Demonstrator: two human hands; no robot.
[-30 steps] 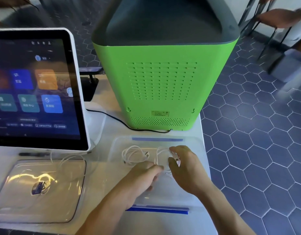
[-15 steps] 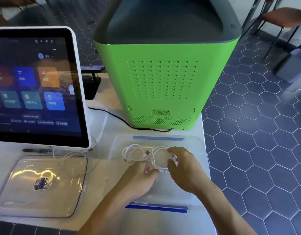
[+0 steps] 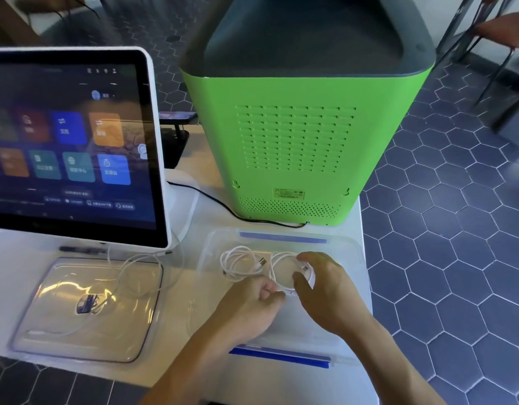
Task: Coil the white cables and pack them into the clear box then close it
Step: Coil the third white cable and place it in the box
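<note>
A clear box [image 3: 347, 247] with blue clips lies on the white table at the right. Inside it, at the far left, rests one coiled white cable [image 3: 237, 263]. A second coiled white cable [image 3: 277, 266] sits beside it, and both my hands hold it. My left hand [image 3: 252, 305] pinches its near edge with closed fingers. My right hand [image 3: 325, 290] cups its right side, thumb on the loop. The clear lid [image 3: 85, 311] lies at the left, with a loose white cable [image 3: 135, 276] draped over it.
A tall green machine [image 3: 296, 141] stands just behind the box, its black cord [image 3: 223, 207] running across the table. A large touchscreen [image 3: 71, 147] stands at the left behind the lid. The table edge is close on the right, over hexagon floor tiles.
The second cable has been set down as a rounder loop inside the box. My hands shifted slightly on it; the left fingers have closed on its near edge.
</note>
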